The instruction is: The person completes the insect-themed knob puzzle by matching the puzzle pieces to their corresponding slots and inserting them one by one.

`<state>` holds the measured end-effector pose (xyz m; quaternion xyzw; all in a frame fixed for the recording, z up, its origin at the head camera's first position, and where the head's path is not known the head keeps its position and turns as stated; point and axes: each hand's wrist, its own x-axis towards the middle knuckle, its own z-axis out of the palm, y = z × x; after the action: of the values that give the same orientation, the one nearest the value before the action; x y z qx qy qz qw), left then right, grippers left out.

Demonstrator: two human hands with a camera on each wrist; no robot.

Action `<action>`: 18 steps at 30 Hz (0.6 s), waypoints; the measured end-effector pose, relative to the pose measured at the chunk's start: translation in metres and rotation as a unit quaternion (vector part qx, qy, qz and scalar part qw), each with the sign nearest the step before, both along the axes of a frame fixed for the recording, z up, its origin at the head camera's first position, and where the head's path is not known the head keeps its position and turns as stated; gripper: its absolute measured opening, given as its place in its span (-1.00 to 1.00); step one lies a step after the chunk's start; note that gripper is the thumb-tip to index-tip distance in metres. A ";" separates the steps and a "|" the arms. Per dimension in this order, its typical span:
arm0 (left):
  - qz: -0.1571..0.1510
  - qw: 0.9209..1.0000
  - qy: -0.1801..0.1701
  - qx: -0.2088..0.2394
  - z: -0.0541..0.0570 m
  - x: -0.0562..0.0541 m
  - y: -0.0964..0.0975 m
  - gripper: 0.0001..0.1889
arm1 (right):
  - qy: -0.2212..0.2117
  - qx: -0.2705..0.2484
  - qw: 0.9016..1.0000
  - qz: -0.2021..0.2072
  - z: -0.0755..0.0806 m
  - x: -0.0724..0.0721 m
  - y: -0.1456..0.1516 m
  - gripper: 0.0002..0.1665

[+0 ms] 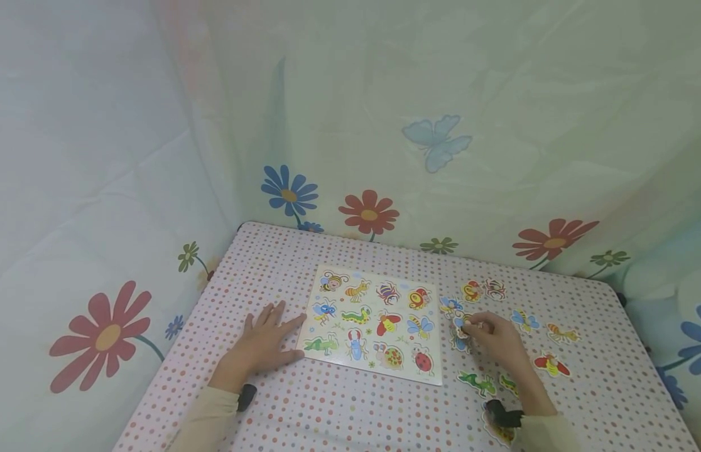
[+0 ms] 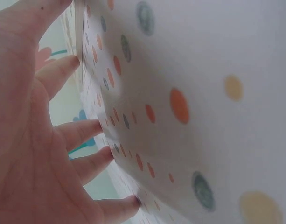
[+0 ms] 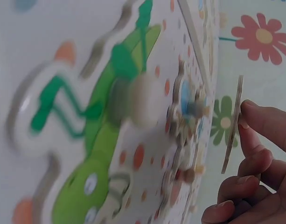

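My left hand (image 1: 264, 342) lies with fingers spread on the dotted cloth, its thumb and a finger at the left edge of a wooden peg puzzle board (image 1: 404, 375) printed with insects. In the left wrist view those fingertips (image 2: 70, 63) meet the cloth and the board's side. My right hand (image 1: 497, 339) pinches a thin puzzle piece (image 3: 233, 126), seen edge-on in the right wrist view, between thumb and finger. It is raised above other pieces right of the board. Beneath that hand's wrist lies a green grasshopper piece (image 3: 98, 140) with a peg.
Loose insect pieces lie right of the board: a spider (image 1: 495, 289), a blue-winged insect (image 1: 524, 321), an orange ant (image 1: 563, 333) and a red-winged bug (image 1: 551, 364) among them. Another piece (image 1: 503, 434) is partly under the right wrist's strap. A flowered curtain (image 1: 350, 125) stands behind the table.
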<state>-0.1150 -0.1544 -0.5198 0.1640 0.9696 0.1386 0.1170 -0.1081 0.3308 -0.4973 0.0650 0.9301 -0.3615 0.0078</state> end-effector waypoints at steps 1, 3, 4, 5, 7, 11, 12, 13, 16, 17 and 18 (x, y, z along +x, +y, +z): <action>0.000 1.000 0.000 0.000 0.000 0.000 0.000 -0.19 | -0.001 -0.002 1.000 0.002 0.000 -0.002 -0.004 -0.59; 0.001 1.000 -0.002 0.001 0.000 0.000 0.000 -0.19 | -0.004 -0.007 1.000 0.006 0.001 -0.007 -0.011 -0.60; 0.001 1.000 -0.003 0.002 0.000 0.000 0.000 -0.19 | -0.006 -0.010 1.000 0.009 0.001 -0.009 -0.014 -0.60; 0.002 1.000 -0.004 0.002 0.000 0.000 0.000 -0.19 | -0.007 -0.010 1.000 0.012 0.002 -0.011 -0.018 -0.61; 0.002 1.000 -0.004 0.004 0.000 0.000 0.000 -0.19 | -0.005 -0.013 1.000 0.021 0.003 -0.015 -0.025 -0.62; 0.002 1.000 -0.005 -0.001 -0.001 0.000 -0.001 -0.18 | 0.006 -0.023 0.999 0.034 0.004 -0.024 -0.039 -0.63; 0.002 1.000 -0.004 -0.001 -0.001 -0.001 -0.001 -0.18 | 0.008 -0.025 0.999 0.037 0.003 -0.026 -0.043 -0.63; 0.001 1.000 -0.003 -0.002 -0.001 -0.001 -0.001 -0.18 | 0.011 -0.028 0.999 0.039 0.003 -0.029 -0.047 -0.63; 0.002 1.000 -0.003 -0.002 -0.002 -0.001 -0.001 -0.18 | 0.015 -0.040 0.998 0.044 0.003 -0.037 -0.059 -0.65; 0.002 1.000 -0.002 -0.001 -0.002 -0.001 -0.001 -0.18 | 0.016 -0.042 0.998 0.047 0.003 -0.040 -0.064 -0.66; 0.002 1.000 -0.002 0.000 -0.003 -0.001 -0.001 -0.18 | 0.020 -0.041 0.998 0.051 0.003 -0.042 -0.068 -0.67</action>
<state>-0.1162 -0.1554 -0.5224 0.1622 0.9697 0.1390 0.1185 -0.1504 0.2625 -0.4939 0.0099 0.9164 -0.4000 0.0107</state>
